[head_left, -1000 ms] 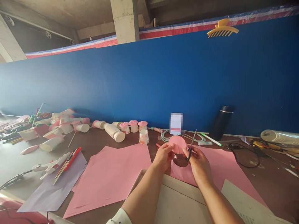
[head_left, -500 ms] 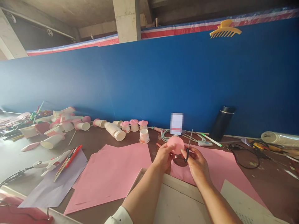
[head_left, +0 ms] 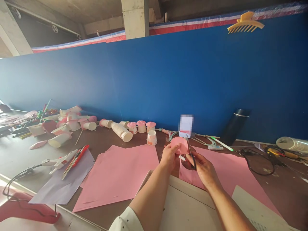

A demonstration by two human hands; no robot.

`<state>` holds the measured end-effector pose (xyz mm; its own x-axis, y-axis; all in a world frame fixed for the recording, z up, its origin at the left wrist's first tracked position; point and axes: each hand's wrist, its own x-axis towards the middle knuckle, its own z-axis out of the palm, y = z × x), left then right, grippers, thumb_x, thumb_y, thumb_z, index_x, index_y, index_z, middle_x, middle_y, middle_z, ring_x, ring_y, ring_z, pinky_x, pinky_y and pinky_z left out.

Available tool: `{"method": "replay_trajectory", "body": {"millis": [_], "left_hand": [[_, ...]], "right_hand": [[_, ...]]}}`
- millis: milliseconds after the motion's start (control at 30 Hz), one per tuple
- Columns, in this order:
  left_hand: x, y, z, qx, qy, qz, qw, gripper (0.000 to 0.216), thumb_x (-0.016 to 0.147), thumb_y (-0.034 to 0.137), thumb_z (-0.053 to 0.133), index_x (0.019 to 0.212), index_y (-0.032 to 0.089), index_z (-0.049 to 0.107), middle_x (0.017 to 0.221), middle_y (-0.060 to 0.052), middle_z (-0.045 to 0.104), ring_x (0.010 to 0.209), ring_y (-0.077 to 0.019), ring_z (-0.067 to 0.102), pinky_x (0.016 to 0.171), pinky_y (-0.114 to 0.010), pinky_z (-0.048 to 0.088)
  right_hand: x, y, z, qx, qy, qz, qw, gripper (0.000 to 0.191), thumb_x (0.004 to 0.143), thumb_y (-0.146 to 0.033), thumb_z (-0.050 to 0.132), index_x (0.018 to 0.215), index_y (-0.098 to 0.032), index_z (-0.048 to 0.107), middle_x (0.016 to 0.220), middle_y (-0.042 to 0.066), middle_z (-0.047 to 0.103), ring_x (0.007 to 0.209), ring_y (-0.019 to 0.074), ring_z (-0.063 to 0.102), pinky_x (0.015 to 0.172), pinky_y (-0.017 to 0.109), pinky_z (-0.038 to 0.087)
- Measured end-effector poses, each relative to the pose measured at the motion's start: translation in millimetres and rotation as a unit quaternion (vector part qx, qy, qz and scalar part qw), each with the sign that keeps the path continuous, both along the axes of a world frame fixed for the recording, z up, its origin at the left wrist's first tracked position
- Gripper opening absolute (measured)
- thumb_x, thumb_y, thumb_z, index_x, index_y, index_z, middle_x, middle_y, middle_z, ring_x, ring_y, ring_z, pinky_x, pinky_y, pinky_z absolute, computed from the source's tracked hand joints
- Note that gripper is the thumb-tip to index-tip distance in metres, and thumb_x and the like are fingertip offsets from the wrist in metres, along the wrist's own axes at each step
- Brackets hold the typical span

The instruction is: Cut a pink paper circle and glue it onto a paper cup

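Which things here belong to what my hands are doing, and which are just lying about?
Seemingly part of the job: pink paper disc in your left hand, scissors in your right hand; probably also the pink sheets and pink-topped cups.
Apparently just about: black flask, yellow claw clip, green-ended pen.

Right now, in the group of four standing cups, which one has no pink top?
The front cup: its top is whitish, while the three cups behind it wear pink tops.

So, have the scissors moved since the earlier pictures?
Yes: the scissors have moved left in the view, their tip farther from the black bottle than before.
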<state>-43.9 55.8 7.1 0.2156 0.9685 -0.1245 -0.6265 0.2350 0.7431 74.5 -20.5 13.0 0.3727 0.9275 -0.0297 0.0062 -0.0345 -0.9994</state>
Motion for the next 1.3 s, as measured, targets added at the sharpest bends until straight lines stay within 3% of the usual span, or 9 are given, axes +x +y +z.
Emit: {"method": "replay_trajectory", "body": {"millis": [300,633,933,1300], "left_hand": [[-11.3,6.0,6.6,0.009,0.058,0.025,0.998,0.046,0.056,0.039,0.082,0.09,0.011,0.068,0.088,-0.01,0.067,0.083,-0.0193,0.061,0.072,-0.029,0.044],[-12.2,6.6,6.9,0.026,0.097,0.021,0.995,0.045,0.06,0.039,0.078,0.095,0.011,0.069,0.089,-0.01,0.067,0.082,-0.0192,0.061,0.071,-0.028,0.044],[-12.3,6.7,7.1,0.037,0.094,0.017,0.995,0.044,0.061,0.039,0.078,0.094,0.012,0.07,0.089,-0.01,0.068,0.082,-0.0193,0.061,0.071,-0.028,0.044],[-9.8,8.1,3.2,0.033,0.121,0.02,0.992,0.046,0.062,0.039,0.077,0.098,0.012,0.07,0.088,-0.009,0.067,0.079,-0.0177,0.06,0.069,-0.027,0.043]], "right_hand": [[-1.8,-10.0,21.1,-0.029,-0.028,0.034,0.999,0.049,0.06,-0.049,0.079,0.099,-0.021,0.078,0.083,0.003,0.076,0.081,0.0249,0.069,0.074,0.03,0.054],[-0.1,-7.1,17.1,-0.034,-0.041,0.037,0.998,0.056,0.057,-0.05,0.081,0.102,-0.018,0.076,0.086,0.003,0.073,0.081,0.0212,0.063,0.074,0.027,0.051],[0.2,-8.7,18.2,-0.02,-0.075,0.047,0.996,0.045,0.061,-0.051,0.077,0.093,-0.02,0.077,0.069,0.0,0.066,0.071,0.0183,0.058,0.071,0.027,0.048],[-0.1,-8.7,17.3,-0.016,-0.065,0.046,0.997,0.039,0.062,-0.047,0.078,0.09,-0.02,0.076,0.07,-0.001,0.064,0.07,0.0159,0.053,0.07,0.025,0.046]]}}
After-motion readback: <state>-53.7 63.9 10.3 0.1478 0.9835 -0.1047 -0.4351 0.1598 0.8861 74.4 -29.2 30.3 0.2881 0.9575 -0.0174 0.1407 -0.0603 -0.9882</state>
